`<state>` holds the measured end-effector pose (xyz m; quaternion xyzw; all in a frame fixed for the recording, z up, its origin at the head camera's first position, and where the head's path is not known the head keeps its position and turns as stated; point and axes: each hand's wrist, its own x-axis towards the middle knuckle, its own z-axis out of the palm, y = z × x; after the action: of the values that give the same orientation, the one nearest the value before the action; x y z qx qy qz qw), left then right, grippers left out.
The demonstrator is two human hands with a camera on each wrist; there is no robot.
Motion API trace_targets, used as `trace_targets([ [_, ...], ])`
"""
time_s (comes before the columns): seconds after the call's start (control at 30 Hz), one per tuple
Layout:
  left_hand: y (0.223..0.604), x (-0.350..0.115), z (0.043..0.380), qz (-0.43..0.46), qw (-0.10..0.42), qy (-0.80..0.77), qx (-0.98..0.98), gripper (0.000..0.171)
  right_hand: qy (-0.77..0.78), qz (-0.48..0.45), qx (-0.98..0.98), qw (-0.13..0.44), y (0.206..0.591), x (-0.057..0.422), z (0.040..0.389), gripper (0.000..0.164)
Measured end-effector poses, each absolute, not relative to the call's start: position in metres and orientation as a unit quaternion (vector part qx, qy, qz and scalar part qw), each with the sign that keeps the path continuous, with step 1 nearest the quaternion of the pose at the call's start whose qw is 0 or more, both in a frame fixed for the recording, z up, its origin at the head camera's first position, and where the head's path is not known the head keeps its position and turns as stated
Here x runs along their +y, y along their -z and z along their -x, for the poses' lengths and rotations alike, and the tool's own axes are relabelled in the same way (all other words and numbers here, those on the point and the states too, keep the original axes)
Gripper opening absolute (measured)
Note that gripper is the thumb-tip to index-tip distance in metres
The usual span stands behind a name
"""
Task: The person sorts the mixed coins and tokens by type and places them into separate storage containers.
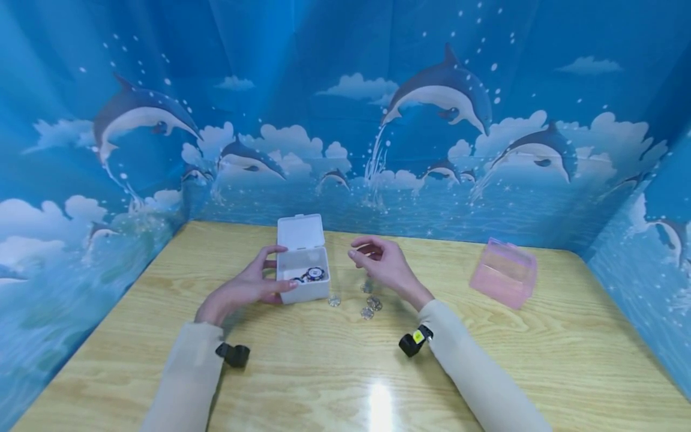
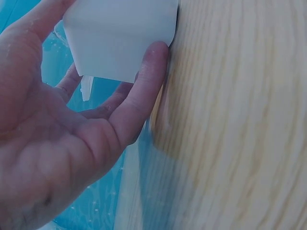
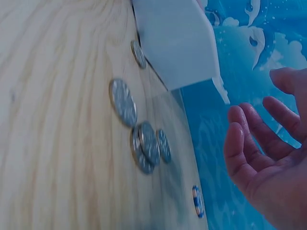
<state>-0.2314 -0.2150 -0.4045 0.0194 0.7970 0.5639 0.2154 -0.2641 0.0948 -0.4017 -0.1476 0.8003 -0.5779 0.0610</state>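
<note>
My left hand [image 1: 251, 287] grips the left side of a small white plastic box [image 1: 308, 293] with its lid [image 1: 300, 233] flipped up at the back. Inside lie dark blue-and-white round chips [image 1: 315, 274]. In the left wrist view, fingers [image 2: 144, 91] press against the box's wall. To the right of the box, my right hand [image 1: 387, 263] hovers above the table with loosely bent fingers and nothing in them. Several silver coins [image 1: 367, 312] lie below it, two of them overlapping. Another coin [image 1: 335, 300] sits against the box's front right corner.
A translucent pink box [image 1: 504, 273] stands at the right of the wooden table [image 1: 302, 372]. One blue-and-white chip [image 3: 197, 201] lies on the table in the right wrist view. A dolphin-print curtain [image 1: 324, 90] surrounds the back and sides.
</note>
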Motion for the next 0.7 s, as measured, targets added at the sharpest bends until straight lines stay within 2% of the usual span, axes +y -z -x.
trace_targets([
  [0.4,0.405,-0.215,0.232,-0.019,0.214,-0.561,0.799,0.097,0.567,0.13,0.812,0.046,0.409,0.117,0.272,0.043],
  [0.7,0.405,-0.216,0.232,-0.023,0.214,-0.56,0.8,0.098,0.478,0.139,0.867,0.027,0.41,0.129,0.282,0.046],
])
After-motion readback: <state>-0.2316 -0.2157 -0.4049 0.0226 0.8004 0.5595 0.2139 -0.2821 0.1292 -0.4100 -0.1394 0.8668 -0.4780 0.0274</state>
